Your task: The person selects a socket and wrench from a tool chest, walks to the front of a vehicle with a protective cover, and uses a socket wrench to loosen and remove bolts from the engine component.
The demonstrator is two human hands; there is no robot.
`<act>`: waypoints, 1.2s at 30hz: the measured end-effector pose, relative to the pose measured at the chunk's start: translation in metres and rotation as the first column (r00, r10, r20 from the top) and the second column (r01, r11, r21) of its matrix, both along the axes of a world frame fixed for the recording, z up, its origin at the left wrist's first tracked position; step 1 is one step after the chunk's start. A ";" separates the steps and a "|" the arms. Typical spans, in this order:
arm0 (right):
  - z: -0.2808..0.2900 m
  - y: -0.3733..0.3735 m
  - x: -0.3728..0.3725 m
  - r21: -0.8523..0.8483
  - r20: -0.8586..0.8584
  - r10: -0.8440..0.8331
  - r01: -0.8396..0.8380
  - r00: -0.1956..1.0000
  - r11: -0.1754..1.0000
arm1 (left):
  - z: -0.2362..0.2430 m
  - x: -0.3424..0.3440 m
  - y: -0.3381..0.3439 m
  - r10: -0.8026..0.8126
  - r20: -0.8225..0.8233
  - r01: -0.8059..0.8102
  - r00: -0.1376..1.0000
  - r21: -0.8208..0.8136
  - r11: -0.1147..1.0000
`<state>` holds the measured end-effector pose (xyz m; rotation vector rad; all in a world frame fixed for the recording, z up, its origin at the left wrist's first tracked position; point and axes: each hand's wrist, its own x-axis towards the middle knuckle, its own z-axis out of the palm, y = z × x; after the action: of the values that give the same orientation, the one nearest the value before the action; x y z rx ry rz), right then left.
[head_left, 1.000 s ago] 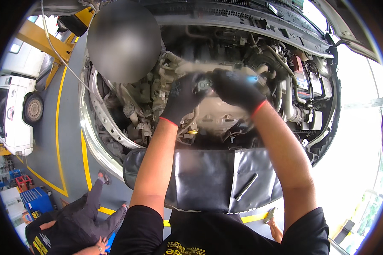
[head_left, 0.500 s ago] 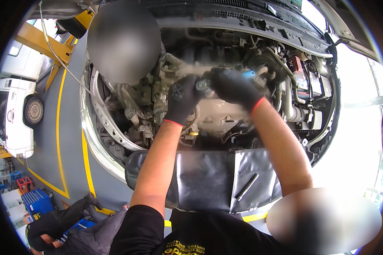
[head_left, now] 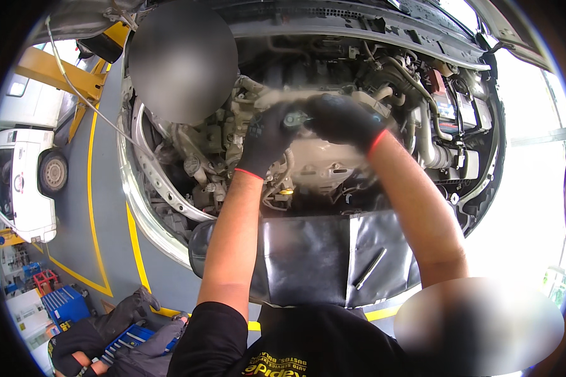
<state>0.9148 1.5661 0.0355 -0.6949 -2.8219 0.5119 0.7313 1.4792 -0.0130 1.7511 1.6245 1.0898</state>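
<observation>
Both my hands wear black gloves with red cuffs and are over the middle of a car engine [head_left: 317,157]. My left hand [head_left: 267,135] is curled around the round metal head of what looks like a ratchet [head_left: 294,119]. Its handle runs under my right hand [head_left: 346,122], which is closed over it, and a bluish end shows beyond that hand's outer side. Whatever is under the ratchet head is hidden by my gloves. A yellow-topped dipstick [head_left: 287,191] stands at the engine's near side.
A black fender cover [head_left: 305,261] drapes over the car's front edge, with a slim metal pen-like tool [head_left: 371,268] on it. The battery [head_left: 453,110] sits at the right. A co-worker [head_left: 100,336] crouches at lower left by a blue tool chest [head_left: 66,305]. A white vehicle [head_left: 25,182] stands left.
My hands stay together over the engine. The right hand has turned slightly, and the blue end beside it shows less. The whole view has shifted a little.
</observation>
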 end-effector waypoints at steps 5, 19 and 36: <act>0.001 0.003 0.001 -0.090 0.032 -0.010 0.013 0.999 0.996 | 0.001 -0.002 -0.003 -0.009 -0.098 0.022 0.995 0.133 0.991; -0.005 0.006 -0.008 -0.131 -0.043 -0.029 0.023 0.999 0.991 | -0.005 -0.005 -0.007 0.065 -0.049 -0.064 0.997 0.035 0.997; -0.002 0.003 0.000 -0.116 -0.062 -0.049 0.042 0.997 0.992 | -0.002 0.001 -0.002 0.044 -0.194 -0.005 0.980 0.193 0.981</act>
<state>0.9148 1.5693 0.0336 -0.7478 -2.7276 0.6798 0.7321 1.4771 -0.0146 2.0254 1.7092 1.1482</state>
